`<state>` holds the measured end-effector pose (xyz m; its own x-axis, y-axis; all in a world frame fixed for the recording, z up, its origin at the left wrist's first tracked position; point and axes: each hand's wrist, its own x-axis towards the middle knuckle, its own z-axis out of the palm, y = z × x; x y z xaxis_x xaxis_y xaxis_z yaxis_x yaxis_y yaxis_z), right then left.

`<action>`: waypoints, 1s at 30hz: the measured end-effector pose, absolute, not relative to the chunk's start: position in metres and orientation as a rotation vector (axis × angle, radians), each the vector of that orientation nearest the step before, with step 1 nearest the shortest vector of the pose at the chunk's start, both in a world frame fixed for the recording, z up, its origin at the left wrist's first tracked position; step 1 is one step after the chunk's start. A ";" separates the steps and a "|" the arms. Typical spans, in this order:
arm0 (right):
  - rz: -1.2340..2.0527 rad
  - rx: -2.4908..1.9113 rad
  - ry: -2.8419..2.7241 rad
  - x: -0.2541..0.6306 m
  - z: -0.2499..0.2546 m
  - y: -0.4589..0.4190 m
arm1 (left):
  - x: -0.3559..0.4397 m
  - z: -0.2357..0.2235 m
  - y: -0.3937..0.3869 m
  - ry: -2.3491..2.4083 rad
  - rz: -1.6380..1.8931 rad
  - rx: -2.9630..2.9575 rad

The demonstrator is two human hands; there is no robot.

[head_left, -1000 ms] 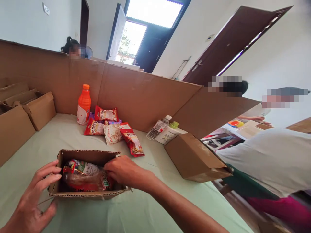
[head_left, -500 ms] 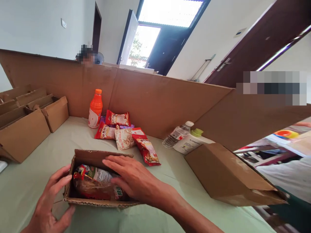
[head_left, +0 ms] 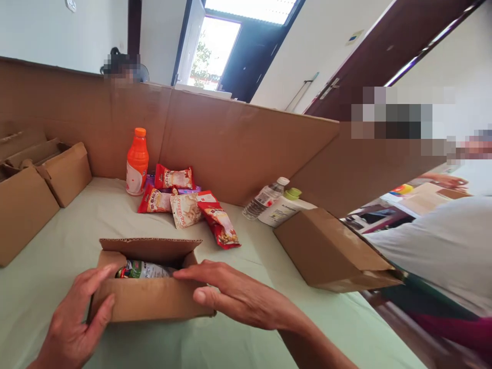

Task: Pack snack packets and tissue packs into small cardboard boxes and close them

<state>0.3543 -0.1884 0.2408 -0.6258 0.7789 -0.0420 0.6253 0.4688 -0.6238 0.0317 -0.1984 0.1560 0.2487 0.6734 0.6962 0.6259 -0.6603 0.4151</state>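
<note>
A small open cardboard box (head_left: pixel 154 302) sits on the pale green cloth, close in front of me. Inside, partly hidden by its front panel, lies a clear printed food package (head_left: pixel 148 269) with red and green markings. My left hand (head_left: pixel 73 312) grips the box's left end, thumb on the front panel and fingers over the top corner. At the right end, my right hand (head_left: pixel 238 294) touches the box with fingers stretched out and apart, the fingertips at the upper edge. The back flap (head_left: pixel 151 246) stands raised.
Beyond lie several red snack packets (head_left: pixel 221 225) and a pale snack bag (head_left: pixel 186 209), beside an orange bottle (head_left: pixel 137 161). A clear bottle (head_left: pixel 265 199) and white carton (head_left: pixel 279 210) lean near a larger box (head_left: pixel 319 251). More boxes (head_left: pixel 65 171) stand left. A cardboard wall (head_left: pixel 230 148) runs behind.
The box's front panel has come up, covering the near part of the opening. My right hand has moved off the package to the box's right end. The view has shifted slightly right.
</note>
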 end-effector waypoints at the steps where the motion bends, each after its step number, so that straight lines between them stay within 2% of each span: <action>1: 0.886 -1.211 -2.473 0.355 0.240 -0.190 | 0.035 0.156 -0.198 1.281 1.408 2.433; 3: 0.779 -1.178 -2.432 0.355 0.238 -0.188 | 0.039 0.155 -0.199 1.306 1.378 2.425; 8: 0.232 -1.130 -2.308 0.348 0.226 -0.169 | 0.041 0.150 -0.200 1.359 1.311 2.429; 12: 0.326 -1.032 -2.437 0.340 0.203 -0.174 | 0.040 0.149 -0.198 1.457 1.366 2.430; 16: 0.335 -1.055 -2.490 0.340 0.188 -0.191 | 0.037 0.148 -0.191 1.192 1.248 2.530; 25: 0.403 -1.006 -2.702 0.337 0.190 -0.165 | 0.032 0.151 -0.177 1.126 1.257 2.532; 30: 0.290 -0.925 -2.727 0.332 0.189 -0.168 | 0.015 0.136 -0.172 1.085 1.199 2.528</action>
<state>0.3319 -0.1678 0.1890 -0.7687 0.6174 0.1674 0.5683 0.7792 -0.2643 0.0149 -0.1717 0.1357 0.4224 0.6621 0.6190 0.5502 -0.7300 0.4054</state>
